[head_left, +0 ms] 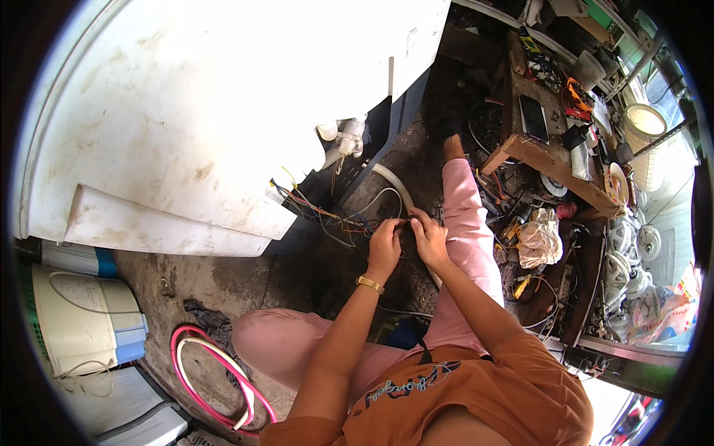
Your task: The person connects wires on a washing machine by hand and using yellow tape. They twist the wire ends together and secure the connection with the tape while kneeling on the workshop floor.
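Between my knees, my left hand (pixel 384 247) and my right hand (pixel 429 236) meet with their fingertips closed in a pinch. Thin coloured wires (pixel 355 224) run to my left fingers from the open underside of a large white washing machine (pixel 178 126). The small part held between both hands is mostly hidden by the fingers; it appears to be wire ends. A white plastic valve fitting (pixel 348 139) shows in the machine's opening, beside its dark base (pixel 387 134). A pale hose (pixel 394 181) passes from there toward my right hand.
On the right stands a wooden bench (pixel 550 160) bearing a phone (pixel 533 119) and tools. Below it lie a cloth bundle (pixel 540 238) and scattered tools. A pink hose coil (pixel 178 364) rests on the floor at left, near a cream-coloured appliance (pixel 89 316).
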`<state>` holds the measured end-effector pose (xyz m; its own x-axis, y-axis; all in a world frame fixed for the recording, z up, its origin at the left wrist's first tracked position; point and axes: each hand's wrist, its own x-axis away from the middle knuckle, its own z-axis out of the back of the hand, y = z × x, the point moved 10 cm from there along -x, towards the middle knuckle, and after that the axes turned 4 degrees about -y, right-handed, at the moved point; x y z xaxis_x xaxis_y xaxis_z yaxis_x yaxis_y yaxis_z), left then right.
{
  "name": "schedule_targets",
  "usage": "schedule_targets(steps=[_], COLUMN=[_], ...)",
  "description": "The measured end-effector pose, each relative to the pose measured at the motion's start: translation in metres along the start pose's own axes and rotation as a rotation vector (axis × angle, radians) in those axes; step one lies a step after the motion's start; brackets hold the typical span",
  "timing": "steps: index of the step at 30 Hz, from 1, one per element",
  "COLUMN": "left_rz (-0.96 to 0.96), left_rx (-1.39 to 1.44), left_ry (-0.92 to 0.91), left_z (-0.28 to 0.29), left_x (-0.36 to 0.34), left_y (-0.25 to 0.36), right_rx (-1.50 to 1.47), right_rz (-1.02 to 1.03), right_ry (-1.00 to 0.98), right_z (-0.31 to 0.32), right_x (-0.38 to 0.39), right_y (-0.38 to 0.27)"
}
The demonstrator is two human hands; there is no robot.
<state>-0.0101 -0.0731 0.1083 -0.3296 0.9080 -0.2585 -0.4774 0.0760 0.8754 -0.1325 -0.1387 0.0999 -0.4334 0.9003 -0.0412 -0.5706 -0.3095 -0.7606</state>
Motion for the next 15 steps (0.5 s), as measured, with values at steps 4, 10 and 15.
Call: schedule_targets(steps=[4, 10, 15], left_rz=[-0.043, -0.047, 0.150], left_rx=[-0.087, -0.137, 0.272], left_ry=[-0.097, -0.130, -0.060], left_z=[-0.016, -0.019, -0.015], left_x=[-0.001, 0.011, 0.011], left_y=[0.003, 0.005, -0.024], right_rx=[-0.451, -0.864, -0.797], right_rz=[-0.246, -0.194, -0.116], right_ry=[-0.048, -0.142, -0.236], right_z=[-0.011, -0.009, 0.003], right_x=[-0.007, -0.036, -0.041], right_y=[0.046, -0.002, -0.018])
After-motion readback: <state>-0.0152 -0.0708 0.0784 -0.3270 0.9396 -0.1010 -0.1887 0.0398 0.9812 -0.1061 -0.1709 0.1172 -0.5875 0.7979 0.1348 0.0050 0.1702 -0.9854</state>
